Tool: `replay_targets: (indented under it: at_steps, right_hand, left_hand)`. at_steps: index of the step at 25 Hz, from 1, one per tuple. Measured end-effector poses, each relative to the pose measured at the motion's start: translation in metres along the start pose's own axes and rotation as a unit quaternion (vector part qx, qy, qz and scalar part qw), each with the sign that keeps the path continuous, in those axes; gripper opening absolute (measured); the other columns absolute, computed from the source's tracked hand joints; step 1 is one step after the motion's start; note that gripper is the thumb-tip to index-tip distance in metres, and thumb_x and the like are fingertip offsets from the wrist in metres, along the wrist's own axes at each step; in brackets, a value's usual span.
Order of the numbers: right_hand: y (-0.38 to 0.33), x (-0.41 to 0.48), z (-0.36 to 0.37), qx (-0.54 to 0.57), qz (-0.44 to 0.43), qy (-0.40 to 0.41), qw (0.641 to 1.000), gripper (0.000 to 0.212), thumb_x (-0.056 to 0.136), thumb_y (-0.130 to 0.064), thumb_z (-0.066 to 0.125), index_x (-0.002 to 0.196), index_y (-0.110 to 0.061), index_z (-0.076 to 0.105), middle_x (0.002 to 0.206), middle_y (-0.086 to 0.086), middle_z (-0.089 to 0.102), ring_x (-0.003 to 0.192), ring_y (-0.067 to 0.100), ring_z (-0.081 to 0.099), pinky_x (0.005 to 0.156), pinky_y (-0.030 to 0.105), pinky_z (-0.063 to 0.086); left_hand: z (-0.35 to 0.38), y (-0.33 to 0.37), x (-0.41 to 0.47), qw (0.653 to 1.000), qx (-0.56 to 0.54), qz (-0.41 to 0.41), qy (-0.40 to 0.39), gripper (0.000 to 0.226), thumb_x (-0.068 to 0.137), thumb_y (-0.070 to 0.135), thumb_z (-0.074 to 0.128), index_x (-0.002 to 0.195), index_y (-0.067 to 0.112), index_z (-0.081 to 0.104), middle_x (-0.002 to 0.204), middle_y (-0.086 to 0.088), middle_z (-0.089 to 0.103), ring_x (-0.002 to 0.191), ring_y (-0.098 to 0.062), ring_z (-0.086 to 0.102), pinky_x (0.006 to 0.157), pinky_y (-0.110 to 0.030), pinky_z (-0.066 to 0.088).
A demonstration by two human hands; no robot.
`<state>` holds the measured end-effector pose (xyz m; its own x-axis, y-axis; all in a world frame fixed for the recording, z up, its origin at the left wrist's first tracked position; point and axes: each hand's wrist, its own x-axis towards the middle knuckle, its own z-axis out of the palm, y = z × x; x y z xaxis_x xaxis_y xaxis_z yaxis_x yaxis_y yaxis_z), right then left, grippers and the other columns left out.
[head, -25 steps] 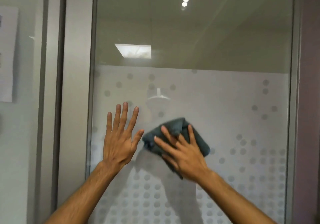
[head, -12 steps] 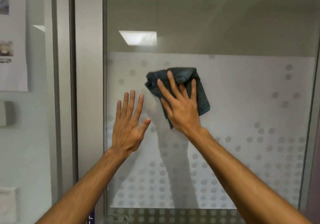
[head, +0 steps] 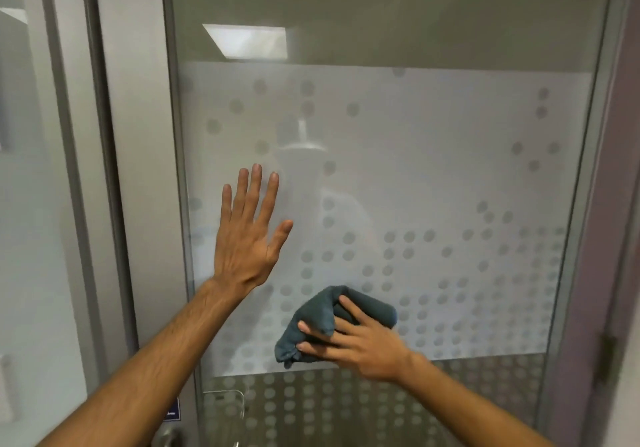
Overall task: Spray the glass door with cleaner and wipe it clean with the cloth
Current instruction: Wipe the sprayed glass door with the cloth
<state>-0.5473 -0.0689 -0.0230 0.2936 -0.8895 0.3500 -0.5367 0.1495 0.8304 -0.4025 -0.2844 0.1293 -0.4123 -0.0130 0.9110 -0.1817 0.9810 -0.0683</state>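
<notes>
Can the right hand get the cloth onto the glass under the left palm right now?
Probably not. The left hand lies flat on that patch of the glass door, covering it. The right hand presses the cloth lower right, with bare glass between them.

L hand (head: 247,238) flat, upright; R hand (head: 360,346) splayed, pointing left.

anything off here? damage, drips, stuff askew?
Nothing stands out. The glass door shows no crack, drip or streak that I can make out. The left hand is spread flat at the pane, and the right hand presses the cloth, bunched rather than flat, low on the frosted band.
</notes>
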Motion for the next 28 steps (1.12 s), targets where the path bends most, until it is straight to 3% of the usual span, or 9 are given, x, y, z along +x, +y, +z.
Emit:
replay_targets:
  at_steps: [3,6,10,14,16,18,22,25,28]
  right_hand:
    - [0.051,0.003,-0.018,-0.006,-0.039,-0.003,0.999,0.06,0.109,-0.031,0.039,0.163,-0.032,0.015,0.173,-0.002,0.012,0.159,0.028,0.012,0.126,0.063,0.003]
    - [0.105,0.015,-0.047,0.009,0.108,0.055,0.993,0.059,0.108,-0.032,0.045,0.162,-0.034,0.021,0.171,0.002,0.018,0.157,0.03,0.022,0.124,0.069,0.009]
    - [0.164,0.041,-0.075,0.014,0.329,0.124,0.936,0.053,0.111,-0.044,0.039,0.161,-0.033,0.026,0.171,0.007,0.018,0.158,0.029,0.018,0.122,0.072,0.006]
    - [0.146,0.05,-0.069,0.048,0.399,0.168,0.9,0.052,0.111,-0.044,0.038,0.161,-0.032,0.028,0.171,0.008,0.019,0.159,0.023,0.016,0.123,0.07,0.006]
    - [0.11,0.035,-0.051,0.069,0.381,0.173,0.906,0.055,0.109,-0.042,0.044,0.16,-0.031,0.029,0.17,0.009,0.021,0.159,0.024,0.008,0.122,0.071,0.008]
    - [0.065,0.008,-0.029,0.077,0.334,0.155,0.926,0.058,0.106,-0.04,0.052,0.16,-0.031,0.031,0.169,0.007,0.023,0.158,0.03,0.014,0.121,0.073,0.011]
    - [0.003,-0.065,0.013,0.062,0.104,0.048,0.992,0.058,0.109,-0.031,0.048,0.162,-0.029,0.025,0.171,0.002,0.02,0.157,0.028,0.021,0.125,0.067,0.008]
    - [0.02,-0.096,0.021,-0.001,-0.043,0.012,0.999,0.057,0.111,-0.029,0.043,0.163,-0.029,0.02,0.172,-0.002,0.017,0.158,0.027,0.016,0.127,0.06,0.001]
    - [0.059,-0.093,0.009,-0.024,-0.085,0.001,0.996,0.054,0.112,-0.029,0.034,0.163,-0.032,0.017,0.172,-0.004,0.016,0.158,0.027,0.015,0.127,0.061,0.003]
  left_hand:
    - [0.004,0.01,0.004,1.0,0.009,0.003,0.006,0.071,0.102,0.057,0.02,0.161,0.019,0.006,0.17,-0.012,-0.003,0.157,-0.028,-0.007,0.125,-0.059,0.003]
    - [0.008,0.022,0.007,1.0,0.001,-0.007,0.028,0.071,0.102,0.053,0.024,0.161,0.017,0.009,0.169,-0.014,0.001,0.157,-0.033,-0.004,0.125,-0.06,0.001]
    - [0.016,0.035,0.004,0.999,-0.004,-0.009,0.034,0.069,0.102,0.052,0.021,0.161,0.019,0.009,0.169,-0.015,0.002,0.157,-0.033,-0.003,0.124,-0.062,0.002]
    - [0.022,0.045,0.007,0.999,0.01,-0.023,0.032,0.07,0.102,0.056,0.011,0.16,0.019,0.008,0.169,-0.016,0.004,0.157,-0.034,-0.001,0.124,-0.062,0.002]
    - [0.022,0.05,0.008,0.999,0.017,-0.02,0.035,0.074,0.099,0.06,0.007,0.16,0.019,0.009,0.169,-0.016,0.004,0.156,-0.034,-0.001,0.125,-0.06,-0.002]
    - [0.024,0.055,0.006,0.999,0.019,-0.01,0.035,0.076,0.099,0.062,0.006,0.161,0.018,0.01,0.169,-0.016,0.004,0.157,-0.034,-0.001,0.124,-0.06,-0.002]
    - [0.036,0.071,-0.002,0.999,0.043,-0.008,0.027,0.072,0.101,0.059,0.011,0.161,0.019,0.01,0.169,-0.015,0.004,0.157,-0.033,0.0,0.124,-0.063,0.003]
    - [0.045,0.086,-0.007,0.997,0.069,0.008,0.022,0.07,0.102,0.058,0.012,0.161,0.02,0.01,0.169,-0.014,0.003,0.157,-0.033,0.0,0.124,-0.063,0.004]
    - [0.05,0.097,-0.005,0.996,0.079,0.017,0.027,0.069,0.103,0.057,0.018,0.161,0.02,0.011,0.169,-0.014,0.005,0.157,-0.033,0.002,0.123,-0.064,0.006]
